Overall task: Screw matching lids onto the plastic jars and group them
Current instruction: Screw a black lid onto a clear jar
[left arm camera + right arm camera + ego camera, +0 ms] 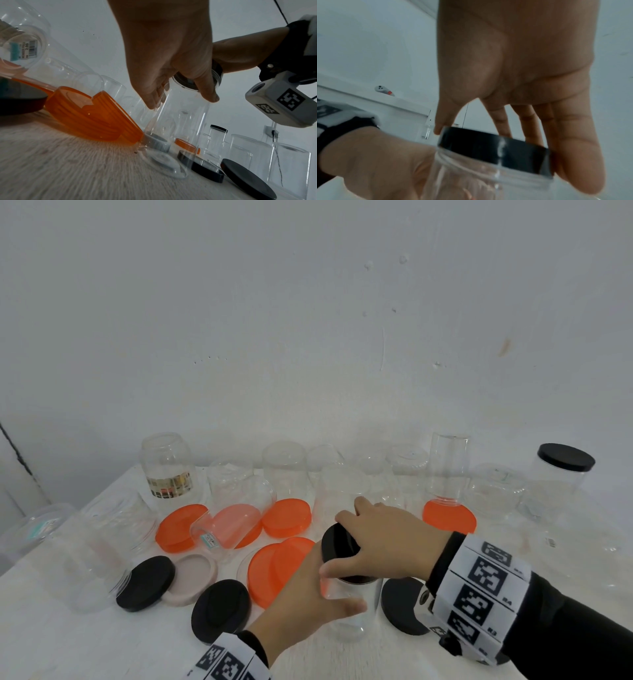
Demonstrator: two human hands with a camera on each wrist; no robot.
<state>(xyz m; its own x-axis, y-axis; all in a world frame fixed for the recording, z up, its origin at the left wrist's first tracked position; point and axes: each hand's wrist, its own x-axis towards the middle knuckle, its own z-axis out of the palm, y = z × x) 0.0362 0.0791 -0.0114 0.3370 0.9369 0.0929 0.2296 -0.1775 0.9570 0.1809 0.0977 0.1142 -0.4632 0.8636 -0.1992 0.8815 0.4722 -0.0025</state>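
Note:
A clear plastic jar point(356, 614) stands near the table's front edge. My left hand point(308, 601) grips its side wall, thumb on the near face and fingers behind it. A black lid point(339, 546) sits tilted on the jar's mouth, and my right hand point(380, 539) holds it from above with fingers and thumb around its rim. In the right wrist view the black lid point(494, 150) rests on the jar's threaded neck point(471, 161). In the left wrist view the jar point(178, 121) stands upright under my left hand point(171, 60).
Orange lids point(284, 517) and black lids point(147, 582), plus one pale pink lid point(193, 578), lie scattered left of the jar. A jar point(233, 515) lies on its side over them. Open jars line the wall; a capped black-lidded jar point(558, 481) stands far right.

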